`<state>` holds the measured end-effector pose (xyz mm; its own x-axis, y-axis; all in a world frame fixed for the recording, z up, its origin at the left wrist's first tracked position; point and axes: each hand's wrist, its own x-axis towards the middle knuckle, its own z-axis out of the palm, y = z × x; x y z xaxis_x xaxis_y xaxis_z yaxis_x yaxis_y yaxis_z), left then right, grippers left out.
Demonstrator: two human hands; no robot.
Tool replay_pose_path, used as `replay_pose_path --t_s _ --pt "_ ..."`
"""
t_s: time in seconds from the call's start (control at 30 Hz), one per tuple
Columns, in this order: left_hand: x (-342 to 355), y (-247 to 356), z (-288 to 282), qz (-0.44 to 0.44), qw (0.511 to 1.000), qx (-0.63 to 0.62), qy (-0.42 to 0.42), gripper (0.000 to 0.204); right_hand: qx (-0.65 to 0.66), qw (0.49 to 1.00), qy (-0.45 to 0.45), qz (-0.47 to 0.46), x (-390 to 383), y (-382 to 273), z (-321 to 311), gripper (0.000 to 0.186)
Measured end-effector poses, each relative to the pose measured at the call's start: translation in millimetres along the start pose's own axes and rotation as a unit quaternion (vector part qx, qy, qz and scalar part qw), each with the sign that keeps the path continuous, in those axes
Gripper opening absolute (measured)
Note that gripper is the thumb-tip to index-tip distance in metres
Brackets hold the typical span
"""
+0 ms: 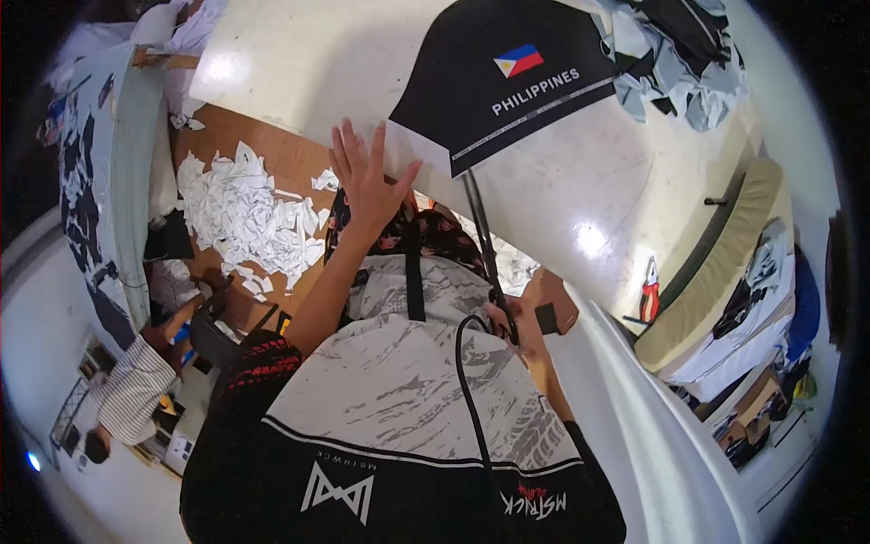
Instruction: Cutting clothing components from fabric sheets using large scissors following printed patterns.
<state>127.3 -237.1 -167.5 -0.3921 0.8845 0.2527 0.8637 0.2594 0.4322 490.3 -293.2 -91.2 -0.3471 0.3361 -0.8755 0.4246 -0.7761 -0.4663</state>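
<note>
Left hand [367, 181] spread, empty, at table [326, 54] edge by panel [453, 63]. Cord [484, 238] crosses right hand [501, 317], grip unclear. Scraps [700, 107] right of panel, white offcuts [249, 218] on floor [222, 127].

Looks to be a garment workshop, judging by a broad white worktable [317, 63] bearing a cut black fabric panel [471, 77] printed with a small flag, gray and black cloth pieces [702, 86] heaped at far right, and a red-handled tool [650, 295]. Shows further signs in piled white scraps [245, 213] on the brown floor [263, 136] and another person in a striped shirt [136, 385] at lower left.
</note>
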Motion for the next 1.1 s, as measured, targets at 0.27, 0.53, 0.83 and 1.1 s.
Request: replay_pose_path --t_s 0.27,0.53,0.83,1.1 --pt "-16.1 6.0 34.0 -0.068 0.998 -0.008 -0.005 0.103 0.051 0.998 0.028 -0.002 28.5 4.2 44.2 0.029" --pt "-12.7 8.6 46.7 -0.101 0.994 -0.029 0.019 0.105 0.066 0.996 0.059 0.004 24.5 -2.5 70.7 0.028" --pt "-14.2 3.4 39.7 -0.106 0.992 -0.071 0.021 0.106 0.07 0.994 0.08 -0.013 18.0 0.2 95.2 0.034" --pt "-15.9 0.0 42.9 -0.085 0.993 -0.068 0.039 0.106 0.105 0.99 0.094 0.002 22.3 -5.2 112.1 0.039"
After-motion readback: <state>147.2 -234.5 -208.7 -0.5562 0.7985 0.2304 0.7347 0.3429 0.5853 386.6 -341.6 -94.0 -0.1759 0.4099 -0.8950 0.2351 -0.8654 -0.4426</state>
